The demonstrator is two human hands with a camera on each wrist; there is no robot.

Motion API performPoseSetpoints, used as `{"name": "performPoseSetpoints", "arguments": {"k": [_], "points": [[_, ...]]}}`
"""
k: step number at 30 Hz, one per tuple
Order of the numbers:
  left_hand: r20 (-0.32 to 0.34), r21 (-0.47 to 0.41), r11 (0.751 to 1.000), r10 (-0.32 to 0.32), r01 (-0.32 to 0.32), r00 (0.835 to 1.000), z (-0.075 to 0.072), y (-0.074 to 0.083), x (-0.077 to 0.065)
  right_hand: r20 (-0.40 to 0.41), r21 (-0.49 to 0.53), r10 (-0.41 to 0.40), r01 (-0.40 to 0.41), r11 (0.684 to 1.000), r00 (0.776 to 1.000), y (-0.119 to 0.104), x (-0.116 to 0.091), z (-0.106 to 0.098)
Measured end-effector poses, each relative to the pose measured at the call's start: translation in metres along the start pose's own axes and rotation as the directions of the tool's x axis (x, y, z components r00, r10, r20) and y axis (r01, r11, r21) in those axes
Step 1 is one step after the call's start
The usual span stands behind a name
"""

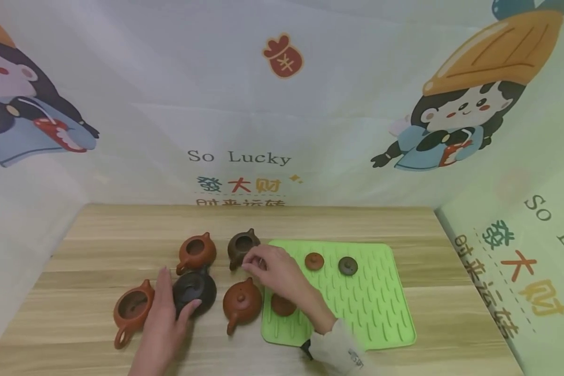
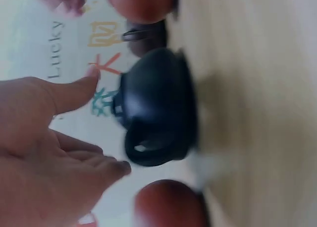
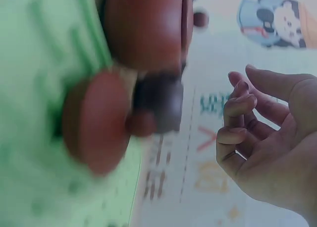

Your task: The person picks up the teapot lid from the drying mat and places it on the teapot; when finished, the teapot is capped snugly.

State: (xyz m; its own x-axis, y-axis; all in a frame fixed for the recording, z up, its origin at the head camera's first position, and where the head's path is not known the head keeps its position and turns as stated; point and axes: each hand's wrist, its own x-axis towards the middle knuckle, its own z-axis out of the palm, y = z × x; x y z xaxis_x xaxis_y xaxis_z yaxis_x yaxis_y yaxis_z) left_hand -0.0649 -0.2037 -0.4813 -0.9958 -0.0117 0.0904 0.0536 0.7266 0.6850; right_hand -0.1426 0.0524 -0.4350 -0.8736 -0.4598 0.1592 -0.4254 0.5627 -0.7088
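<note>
Beside the black lidded teapot (image 1: 202,292), my left hand (image 1: 162,321) has its thumb and fingers spread. The left wrist view shows a gap between that hand and the pot, whose knob and handle face it. My right hand (image 1: 282,271) hovers near the mat's left edge, close to a dark brown lidless teapot (image 1: 237,256). Its fingers are loosely bent, with nothing visible in them in the right wrist view. Below it, a reddish lid (image 1: 283,307) lies on the green mat (image 1: 376,313). Left of the mat stands a reddish teapot (image 1: 242,305) with its lid on.
Two lidless reddish teapots stand on the left, one at the back (image 1: 202,257) and one nearer (image 1: 130,313). Farther back on the mat lie another reddish lid (image 1: 314,261) and a dark lid (image 1: 348,266). A printed cloth (image 1: 348,156) rises behind the wooden table (image 1: 451,313).
</note>
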Motion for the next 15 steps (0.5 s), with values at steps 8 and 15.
{"name": "performPoseSetpoints", "arguments": {"k": [8,15], "points": [[-0.209,-0.018,0.999,-0.050,0.047,0.977,-0.036,-0.009,-0.007,0.051,0.037,0.045,-0.047,0.998,0.998,0.030,-0.034,-0.024],[-0.148,0.021,0.985,-0.168,0.173,0.975,-0.056,-0.052,-0.009,0.129,0.147,0.066,-0.085,0.985,0.989,0.049,-0.064,-0.019]]}}
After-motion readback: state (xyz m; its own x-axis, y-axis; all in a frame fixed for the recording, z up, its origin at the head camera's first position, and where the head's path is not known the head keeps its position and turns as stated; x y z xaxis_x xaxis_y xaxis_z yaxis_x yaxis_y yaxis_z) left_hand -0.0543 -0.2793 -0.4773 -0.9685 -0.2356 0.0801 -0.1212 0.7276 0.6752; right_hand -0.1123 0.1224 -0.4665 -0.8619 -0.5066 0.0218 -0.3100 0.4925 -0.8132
